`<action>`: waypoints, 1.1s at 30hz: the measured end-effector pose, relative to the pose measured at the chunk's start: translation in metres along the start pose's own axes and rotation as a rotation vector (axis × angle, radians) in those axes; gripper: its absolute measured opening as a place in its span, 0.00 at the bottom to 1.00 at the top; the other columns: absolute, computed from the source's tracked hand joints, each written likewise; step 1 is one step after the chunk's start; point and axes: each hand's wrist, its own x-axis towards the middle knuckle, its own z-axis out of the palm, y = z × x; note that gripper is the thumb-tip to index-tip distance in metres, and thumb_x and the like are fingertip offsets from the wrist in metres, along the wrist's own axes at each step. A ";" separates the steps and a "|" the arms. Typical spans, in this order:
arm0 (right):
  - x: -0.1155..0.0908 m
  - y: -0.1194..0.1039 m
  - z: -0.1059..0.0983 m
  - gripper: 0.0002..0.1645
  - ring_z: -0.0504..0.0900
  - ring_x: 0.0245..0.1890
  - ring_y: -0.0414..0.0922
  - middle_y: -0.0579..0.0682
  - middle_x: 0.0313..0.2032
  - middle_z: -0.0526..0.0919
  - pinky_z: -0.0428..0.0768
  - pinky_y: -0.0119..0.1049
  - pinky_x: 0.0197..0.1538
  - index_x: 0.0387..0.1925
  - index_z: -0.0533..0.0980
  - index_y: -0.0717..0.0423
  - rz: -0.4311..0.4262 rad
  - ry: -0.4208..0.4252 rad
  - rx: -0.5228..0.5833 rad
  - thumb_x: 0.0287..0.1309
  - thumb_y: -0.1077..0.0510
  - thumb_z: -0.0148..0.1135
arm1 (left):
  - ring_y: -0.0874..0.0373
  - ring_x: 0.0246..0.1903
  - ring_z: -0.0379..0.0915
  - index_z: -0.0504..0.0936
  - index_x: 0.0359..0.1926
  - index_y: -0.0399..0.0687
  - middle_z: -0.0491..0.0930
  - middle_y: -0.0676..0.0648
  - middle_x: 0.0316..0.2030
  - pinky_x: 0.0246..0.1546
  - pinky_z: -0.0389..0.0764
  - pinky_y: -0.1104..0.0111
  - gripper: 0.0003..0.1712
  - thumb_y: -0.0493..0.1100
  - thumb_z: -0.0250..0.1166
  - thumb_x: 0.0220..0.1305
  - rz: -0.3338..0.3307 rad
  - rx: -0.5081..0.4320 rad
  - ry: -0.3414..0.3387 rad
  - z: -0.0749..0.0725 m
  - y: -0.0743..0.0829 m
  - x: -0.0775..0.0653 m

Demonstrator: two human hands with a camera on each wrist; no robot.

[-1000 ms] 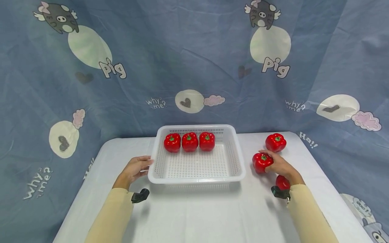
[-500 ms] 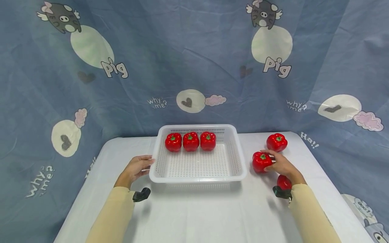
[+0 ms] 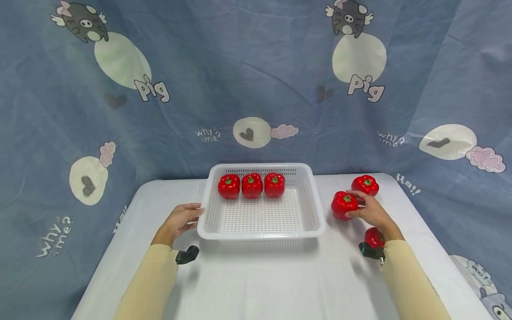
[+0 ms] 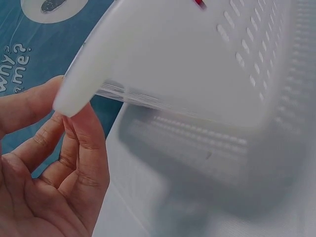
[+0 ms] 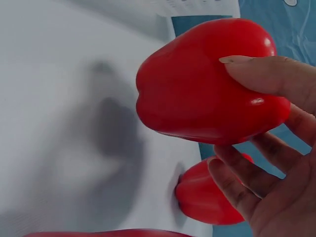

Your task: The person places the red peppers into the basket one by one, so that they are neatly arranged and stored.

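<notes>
While the left grip [image 3: 181,221] pinches a basket [image 3: 262,220], the right [image 3: 373,211] pinches a glossy red pepper [image 3: 342,206].

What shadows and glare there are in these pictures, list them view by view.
Head view: soft shadows on the flat white tabletop beneath both sleeves; left wrist view: the perforated white plastic basket casts a soft-edged shadow flecked with light spots; right wrist view: small glints on the glossy red bell pepper in the right hand, blurred dark shadow to its left.

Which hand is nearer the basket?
Left. The left hand pinches the basket by its left edge; the right hand is apart from it, off to its right, holding a pepper.
</notes>
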 end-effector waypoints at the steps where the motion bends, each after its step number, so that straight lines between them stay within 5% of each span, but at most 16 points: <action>1: 0.000 -0.001 0.000 0.53 0.57 0.65 0.69 0.69 0.67 0.57 0.72 0.61 0.57 0.73 0.53 0.58 0.000 0.006 0.001 0.50 0.58 0.72 | 0.43 0.55 0.73 0.68 0.66 0.36 0.70 0.35 0.62 0.52 0.79 0.59 0.31 0.44 0.63 0.66 -0.003 -0.004 0.003 0.000 0.000 0.000; 33: -0.008 -0.049 -0.011 0.50 0.62 0.62 0.66 0.67 0.65 0.59 0.78 0.56 0.52 0.72 0.56 0.58 -0.124 0.124 0.038 0.51 0.57 0.72 | 0.43 0.55 0.73 0.66 0.66 0.36 0.69 0.34 0.62 0.50 0.80 0.60 0.32 0.44 0.64 0.65 -0.019 -0.041 0.006 0.000 -0.001 0.003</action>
